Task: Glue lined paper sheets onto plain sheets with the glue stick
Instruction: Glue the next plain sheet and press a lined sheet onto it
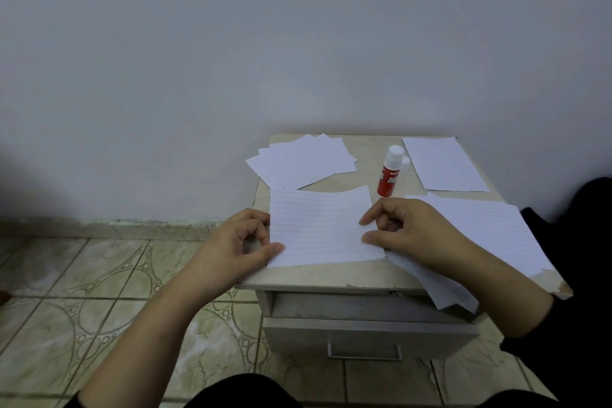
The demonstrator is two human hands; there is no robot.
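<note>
On the small beige bedside table (334, 275), a white lined paper sheet (323, 228) lies near the front edge, and both hands hold it by its sides. The left hand (243, 242) pinches the left edge with curled fingers, and the right hand (407, 228) pinches the right edge. The red glue stick with a white cap (390, 172) stands upright behind it, between loose white sheets (304, 159) at the back corners.

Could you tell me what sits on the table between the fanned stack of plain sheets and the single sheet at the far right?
In the head view, the glue stick stands upright there, its loose white cap beside it.
</note>
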